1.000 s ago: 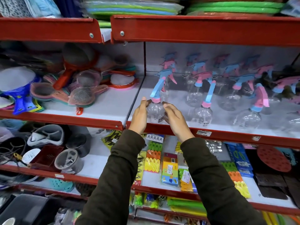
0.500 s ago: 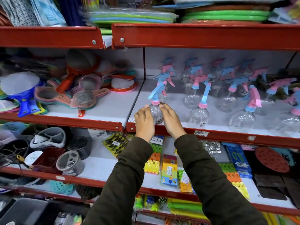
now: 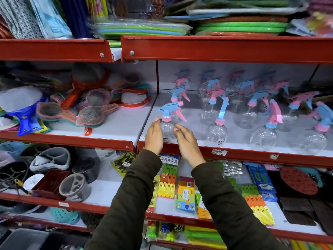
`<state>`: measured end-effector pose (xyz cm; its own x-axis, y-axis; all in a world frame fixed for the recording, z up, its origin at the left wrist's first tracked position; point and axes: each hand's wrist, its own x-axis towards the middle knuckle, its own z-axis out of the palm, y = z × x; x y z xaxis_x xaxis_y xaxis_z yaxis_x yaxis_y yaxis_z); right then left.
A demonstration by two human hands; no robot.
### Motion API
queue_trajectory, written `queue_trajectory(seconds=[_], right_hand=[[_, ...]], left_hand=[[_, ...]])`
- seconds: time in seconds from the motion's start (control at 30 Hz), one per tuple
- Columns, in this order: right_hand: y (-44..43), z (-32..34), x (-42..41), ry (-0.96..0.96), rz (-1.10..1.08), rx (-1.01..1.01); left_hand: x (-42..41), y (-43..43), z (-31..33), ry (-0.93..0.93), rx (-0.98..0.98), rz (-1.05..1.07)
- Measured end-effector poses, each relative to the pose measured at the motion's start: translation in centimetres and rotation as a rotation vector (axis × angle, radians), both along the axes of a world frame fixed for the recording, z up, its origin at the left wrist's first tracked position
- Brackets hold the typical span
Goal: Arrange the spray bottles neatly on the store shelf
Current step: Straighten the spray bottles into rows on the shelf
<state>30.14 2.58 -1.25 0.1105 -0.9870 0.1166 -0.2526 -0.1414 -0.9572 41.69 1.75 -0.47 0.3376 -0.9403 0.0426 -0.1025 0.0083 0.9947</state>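
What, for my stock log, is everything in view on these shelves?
Spray bottles: more than a dozen, clear with pink-and-blue triggers, middle shelf, right bay.
Front-left bottle: one, clear, between the hands.
Mesh strainers: a heap, mixed colours, middle shelf, left bay.
Folded mats: a stack, mostly green, top shelf.
Peg packs: several, yellow, orange, green, lower shelf.
Shelf edges: red.
Left hand: open, against the front-left bottle.
Right hand: open, just right of it.
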Motion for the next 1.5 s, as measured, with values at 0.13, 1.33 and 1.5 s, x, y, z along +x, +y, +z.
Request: queue_trajectory(seconds=[0.13, 1.33, 1.5], right_hand=[[0.0, 0.1, -0.1, -0.014, 0.015, 0.005], [-1.5, 0.3, -13.8, -0.196, -0.143, 0.131], [-0.6, -0.4, -14.4, -0.135, -0.147, 0.114]], left_hand=[[-0.3, 0.3, 0.0, 0.008, -0.017, 0.008], [-15.6, -0.6, 0.6, -0.038, 0.025, -0.168], [-15.3, -2.0, -0.1, 0.008, 0.050, -0.180]])
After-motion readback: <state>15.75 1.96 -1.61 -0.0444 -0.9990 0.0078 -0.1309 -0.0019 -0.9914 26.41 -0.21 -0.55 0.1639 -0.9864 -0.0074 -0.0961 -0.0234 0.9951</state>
